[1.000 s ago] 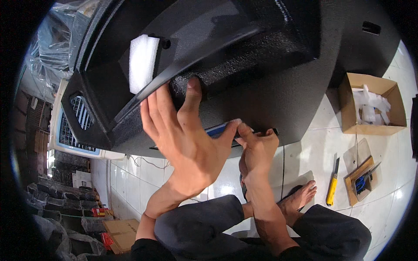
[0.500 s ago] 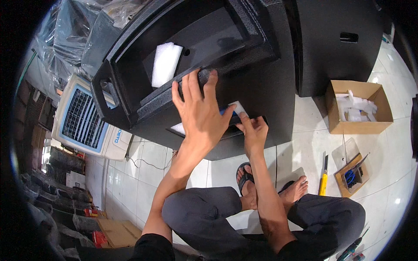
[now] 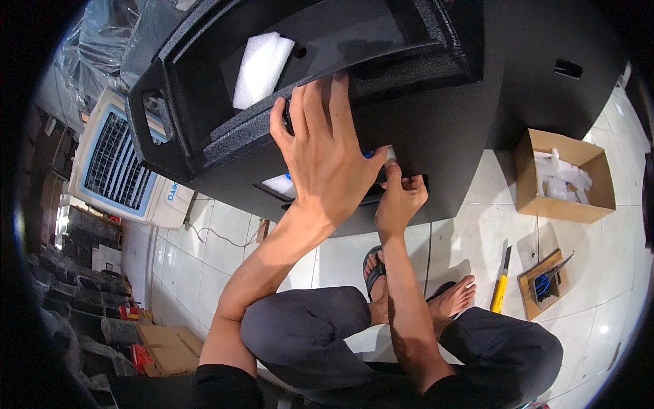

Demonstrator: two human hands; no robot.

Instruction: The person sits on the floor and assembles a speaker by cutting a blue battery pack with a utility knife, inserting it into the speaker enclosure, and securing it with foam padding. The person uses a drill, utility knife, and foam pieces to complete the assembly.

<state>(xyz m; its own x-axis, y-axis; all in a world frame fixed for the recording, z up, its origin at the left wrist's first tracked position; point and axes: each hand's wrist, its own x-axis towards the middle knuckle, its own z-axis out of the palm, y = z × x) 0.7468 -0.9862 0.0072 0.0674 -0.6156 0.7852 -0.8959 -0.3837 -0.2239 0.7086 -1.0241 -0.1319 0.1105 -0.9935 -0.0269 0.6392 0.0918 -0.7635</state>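
A large black textured cabinet point(image 3: 436, 143) with a recessed top stands in front of me. My left hand point(image 3: 327, 153) lies over its near rim, fingers stretched out and apart, its thumb pointing at a small white piece point(image 3: 390, 154). Against that piece presses the thumb of my right hand point(image 3: 402, 201), the other fingers curled at the edge of a dark opening in the cabinet's side. Bits of blue show beside both thumbs, mostly covered by my left hand. A second white foam piece point(image 3: 278, 185) shows left of my left wrist. Inside the recess leans a white foam block point(image 3: 261, 71).
An open cardboard box point(image 3: 565, 211) holds white foam scraps at the right. Near my foot lie a yellow cutter knife point(image 3: 501, 290) and a small wooden tray point(image 3: 528, 293) with blue-handled tools. At left stands a white air cooler point(image 3: 122, 167); another black cabinet point(image 3: 545, 102) is behind right.
My right thumb has slid onto the white piece's end, and less of that piece shows. Both hands stay at the cabinet. The whole view has shifted slightly.
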